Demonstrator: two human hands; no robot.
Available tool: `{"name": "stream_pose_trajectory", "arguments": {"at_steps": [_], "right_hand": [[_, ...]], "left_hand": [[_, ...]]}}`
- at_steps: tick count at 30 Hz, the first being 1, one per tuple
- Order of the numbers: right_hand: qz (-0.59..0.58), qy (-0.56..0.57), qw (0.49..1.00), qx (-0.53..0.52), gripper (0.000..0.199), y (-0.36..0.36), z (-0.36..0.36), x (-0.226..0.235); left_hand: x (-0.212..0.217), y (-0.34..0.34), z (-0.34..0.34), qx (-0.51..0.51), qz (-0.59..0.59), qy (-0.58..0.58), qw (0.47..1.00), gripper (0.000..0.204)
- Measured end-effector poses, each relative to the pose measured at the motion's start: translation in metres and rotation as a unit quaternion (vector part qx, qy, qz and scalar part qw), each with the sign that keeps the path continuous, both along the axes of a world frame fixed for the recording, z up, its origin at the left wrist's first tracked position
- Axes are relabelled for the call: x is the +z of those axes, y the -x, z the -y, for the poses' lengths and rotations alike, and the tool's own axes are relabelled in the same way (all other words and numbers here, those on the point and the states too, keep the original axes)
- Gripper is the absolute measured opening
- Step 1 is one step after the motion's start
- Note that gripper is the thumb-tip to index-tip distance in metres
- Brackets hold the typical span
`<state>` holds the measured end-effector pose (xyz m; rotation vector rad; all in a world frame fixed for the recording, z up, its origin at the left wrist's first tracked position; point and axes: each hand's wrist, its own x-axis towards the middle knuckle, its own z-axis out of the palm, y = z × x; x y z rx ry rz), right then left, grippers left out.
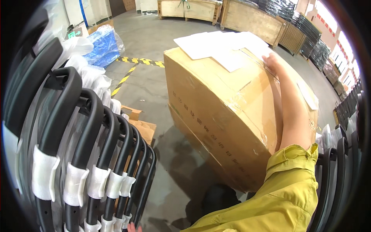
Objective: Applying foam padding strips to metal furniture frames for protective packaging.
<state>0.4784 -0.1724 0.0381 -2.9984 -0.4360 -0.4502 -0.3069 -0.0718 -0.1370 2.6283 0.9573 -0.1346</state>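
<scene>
My right hand [272, 63] reaches over a large cardboard box [216, 112], its fingers closed at the edge of a white sheet [253, 43]. More flat white sheets [201, 44] overlap on the box's top. Clear tape shows along the box's seams and corner. Only the fingertips of my left hand [133, 227] show at the lower edge, stretched out beside a row of black metal frames [89, 131]. The rest of that hand is out of view. White foam sleeves [77, 183] wrap the frames' bars.
More wrapped black frames [336, 174] stand close on the right. A blue plastic-wrapped bundle [101, 45] sits at the far left by yellow-black floor tape [141, 61]. Brown cardboard [143, 127] lies behind the left row. Wooden crates [247, 19] line the back.
</scene>
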Motion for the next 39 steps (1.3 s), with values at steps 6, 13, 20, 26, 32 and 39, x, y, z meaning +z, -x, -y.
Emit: {"name": "stream_pose_trajectory", "arguments": {"at_steps": [6, 13, 20, 26, 32, 39], "right_hand": [[-0.102, -0.145, 0.983, -0.048, 0.051, 0.027, -0.025, 0.012], [-0.014, -0.006, 0.998, 0.057, 0.046, 0.054, -0.021, 0.022], [0.160, -0.015, 0.966, 0.202, 0.044, 0.062, -0.004, 0.004], [0.102, 0.200, 0.961, 0.159, 0.024, 0.049, -0.014, 0.007], [0.242, -0.104, 0.955, 0.136, 0.024, 0.065, 0.000, 0.045], [0.071, -0.300, 0.774, 0.553, 0.018, 0.183, -0.057, 0.107]], "left_hand": [[0.001, -0.033, -0.016, -0.070, 0.063, -0.005, 0.996, 0.044], [-0.004, -0.008, -0.018, -0.080, 0.073, -0.030, 0.994, 0.036], [-0.006, -0.005, -0.016, -0.085, 0.075, -0.011, 0.993, 0.031], [-0.003, -0.016, -0.023, -0.101, 0.103, -0.009, 0.990, 0.034], [0.016, -0.028, -0.024, -0.141, 0.160, -0.019, 0.977, 0.031], [0.055, -0.067, -0.045, -0.120, 0.360, 0.001, 0.925, 0.024]]}}
